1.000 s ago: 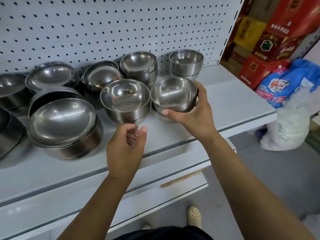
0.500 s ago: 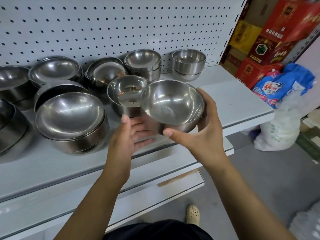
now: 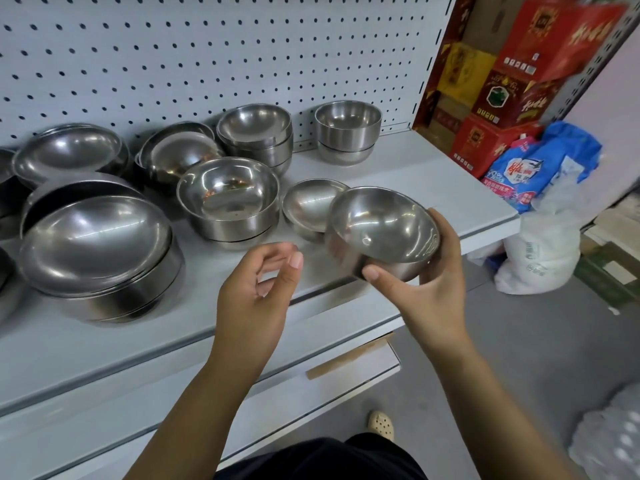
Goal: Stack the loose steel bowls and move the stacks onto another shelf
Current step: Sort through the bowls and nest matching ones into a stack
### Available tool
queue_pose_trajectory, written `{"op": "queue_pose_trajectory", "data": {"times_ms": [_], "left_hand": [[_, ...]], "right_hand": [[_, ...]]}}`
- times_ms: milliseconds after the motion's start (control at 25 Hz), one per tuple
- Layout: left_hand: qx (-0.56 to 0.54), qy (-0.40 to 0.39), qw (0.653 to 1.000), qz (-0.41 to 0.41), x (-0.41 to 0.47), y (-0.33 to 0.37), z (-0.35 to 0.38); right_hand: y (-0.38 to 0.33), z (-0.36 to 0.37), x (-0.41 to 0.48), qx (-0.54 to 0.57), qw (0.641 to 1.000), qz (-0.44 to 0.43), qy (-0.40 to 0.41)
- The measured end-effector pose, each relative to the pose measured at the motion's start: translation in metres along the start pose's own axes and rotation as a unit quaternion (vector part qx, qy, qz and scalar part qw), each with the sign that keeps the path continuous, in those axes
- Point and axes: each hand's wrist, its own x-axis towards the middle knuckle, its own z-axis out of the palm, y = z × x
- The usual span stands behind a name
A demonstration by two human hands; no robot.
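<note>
The right hand [image 3: 429,292] grips a small steel bowl [image 3: 384,230], now lifted clear of the shelf [image 3: 415,181] and tilted. The left hand [image 3: 256,292] has let go and hangs empty, fingers loosely curled. A second bowl [image 3: 308,206] sits at ten o'clock of it, still on the shelf and probably next to nest.

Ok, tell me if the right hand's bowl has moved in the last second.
Yes: the right hand has lifted the bowl off the lower bowl, forward to the front edge of the shelf.

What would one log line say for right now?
right grip: holds steel bowl, tilted | left grip: empty, fingers loosely curled | small bowl: on shelf
</note>
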Motion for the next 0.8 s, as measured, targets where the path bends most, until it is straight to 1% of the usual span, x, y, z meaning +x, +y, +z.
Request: {"op": "queue_pose_trajectory", "data": {"times_ms": [120, 200, 280, 360, 480, 560, 640, 800], "left_hand": [[0.042, 0.016, 0.999, 0.014, 0.009, -0.002, 0.019], [0.073, 0.031, 0.996, 0.034, 0.017, -0.004, 0.035], [0.093, 0.054, 0.993, 0.051, 0.023, -0.005, 0.053], [0.097, 0.060, 0.992, 0.047, 0.027, -0.005, 0.072], [0.121, 0.026, 0.992, 0.028, 0.034, -0.007, 0.094], [0.149, 0.010, 0.989, -0.002, 0.037, -0.008, 0.109], [0.168, 0.017, 0.985, -0.021, 0.037, -0.011, 0.122], [0.169, 0.032, 0.985, -0.009, 0.039, -0.019, 0.144]], "right_hand": [[0.011, -0.018, 0.022, -0.015, 0.998, 0.017, 0.053], [0.018, -0.028, 0.037, -0.014, 0.998, 0.029, 0.059], [0.027, -0.036, 0.051, -0.006, 0.998, 0.045, 0.045], [0.037, -0.045, 0.066, -0.001, 0.998, 0.057, 0.015], [0.051, -0.058, 0.088, -0.016, 0.997, 0.063, -0.047], [0.059, -0.067, 0.100, -0.017, 0.993, 0.070, -0.092], [0.066, -0.074, 0.111, -0.015, 0.987, 0.074, -0.139], [0.077, -0.089, 0.137, -0.029, 0.965, 0.074, -0.250]]}}
